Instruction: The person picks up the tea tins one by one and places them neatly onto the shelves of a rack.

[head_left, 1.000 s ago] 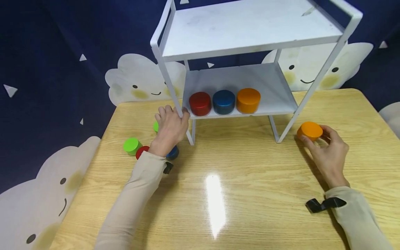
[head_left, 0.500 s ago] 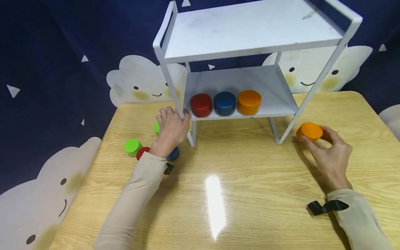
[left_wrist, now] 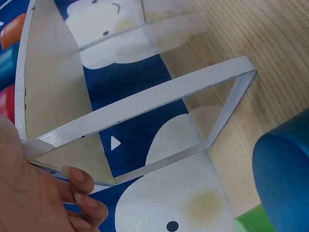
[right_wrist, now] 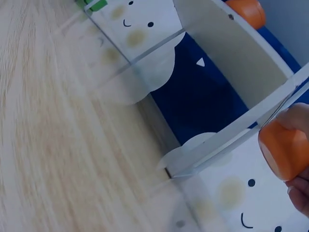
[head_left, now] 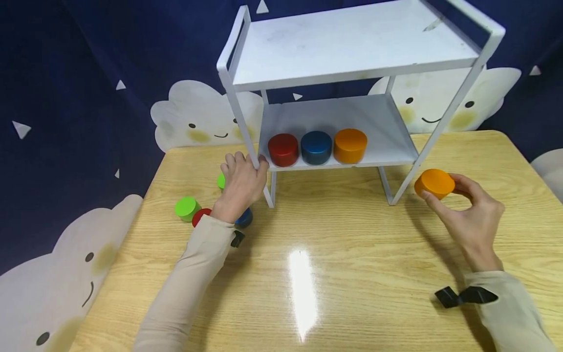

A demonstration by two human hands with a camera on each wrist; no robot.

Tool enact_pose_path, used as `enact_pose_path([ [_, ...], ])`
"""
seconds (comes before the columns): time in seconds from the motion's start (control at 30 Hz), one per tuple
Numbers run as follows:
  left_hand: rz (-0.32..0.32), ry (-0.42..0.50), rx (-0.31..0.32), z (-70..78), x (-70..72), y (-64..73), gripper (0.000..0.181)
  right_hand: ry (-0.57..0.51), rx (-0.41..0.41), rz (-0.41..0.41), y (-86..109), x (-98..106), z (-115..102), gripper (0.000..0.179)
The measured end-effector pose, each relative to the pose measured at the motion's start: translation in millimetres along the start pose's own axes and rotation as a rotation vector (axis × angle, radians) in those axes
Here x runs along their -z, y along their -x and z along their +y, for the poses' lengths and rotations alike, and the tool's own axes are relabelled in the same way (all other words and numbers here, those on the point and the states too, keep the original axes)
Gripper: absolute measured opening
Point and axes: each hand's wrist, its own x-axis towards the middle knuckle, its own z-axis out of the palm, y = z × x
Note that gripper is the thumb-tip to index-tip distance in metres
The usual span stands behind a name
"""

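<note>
Between the thumb and fingers of my right hand (head_left: 472,222) is an orange cylinder (head_left: 434,183), held up beside the rack's right front leg. The right wrist view shows that orange cylinder (right_wrist: 284,149) with fingers around its side. My left hand (head_left: 241,183) grips the white two-tier rack (head_left: 325,166) where its left front post meets the lower shelf. In the left wrist view, fingers (left_wrist: 77,181) curl under the frame there. A red cylinder (head_left: 283,149), a blue cylinder (head_left: 315,147) and another orange cylinder (head_left: 350,145) stand in a row along the lower shelf's front edge.
Left of the rack, a green cylinder (head_left: 187,209), a red cylinder (head_left: 201,216) and a blue cylinder (head_left: 244,218) stand on the wooden table (head_left: 352,274). A second green cylinder (head_left: 221,181) is partly hidden by the left hand. A cloud-patterned dark blue cloth (head_left: 88,122) hangs behind.
My right hand has lifted the orange cylinder higher off the table, its shadow now farther from it. The left hand keeps its grip on the rack.
</note>
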Motion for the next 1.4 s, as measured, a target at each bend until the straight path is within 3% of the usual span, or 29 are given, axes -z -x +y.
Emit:
enact_pose_path([
  [0.33,-0.010,0.002,0.012,0.8,0.6,1.1,0.045,-0.011,0.057,0.019,-1.8,6,-14,0.056],
  [0.6,-0.011,-0.005,0.009,0.8,0.5,-0.3,0.047,0.000,0.150,0.030,-3.2,9,-28,0.057],
  [0.93,-0.021,0.002,0.013,1.5,0.7,-0.4,0.046,-0.117,0.162,0.017,-5.3,8,-53,0.056],
  [1.4,-0.018,-0.003,0.014,1.0,0.6,1.3,0.047,-0.130,0.196,-0.004,-14.7,-6,-85,0.056],
])
